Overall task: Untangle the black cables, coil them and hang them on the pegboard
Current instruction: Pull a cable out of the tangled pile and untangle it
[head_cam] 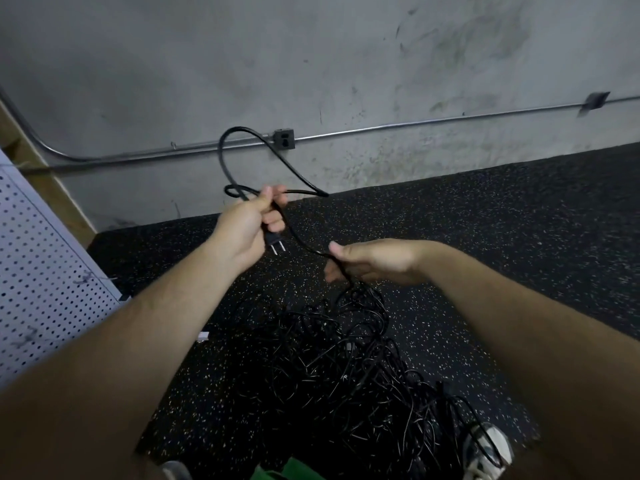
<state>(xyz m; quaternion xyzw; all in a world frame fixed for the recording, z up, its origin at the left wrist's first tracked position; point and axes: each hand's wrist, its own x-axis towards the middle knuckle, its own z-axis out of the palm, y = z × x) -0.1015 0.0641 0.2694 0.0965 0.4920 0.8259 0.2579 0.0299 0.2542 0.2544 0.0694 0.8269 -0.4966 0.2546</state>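
My left hand grips a black power cable near its plug, whose two metal prongs point down below my fingers. A loop of that cable rises above the hand in front of the wall. The same cable runs down to my right hand, which pinches it between thumb and fingers. Below that hand the cable drops into a tangled pile of black cables on the speckled floor. The white pegboard stands at the left edge, with small hooks on it.
A grey concrete wall with a metal conduit and an outlet box runs across the back. Black speckled rubber flooring spreads to the right. A shoe shows at the bottom right, touching the pile.
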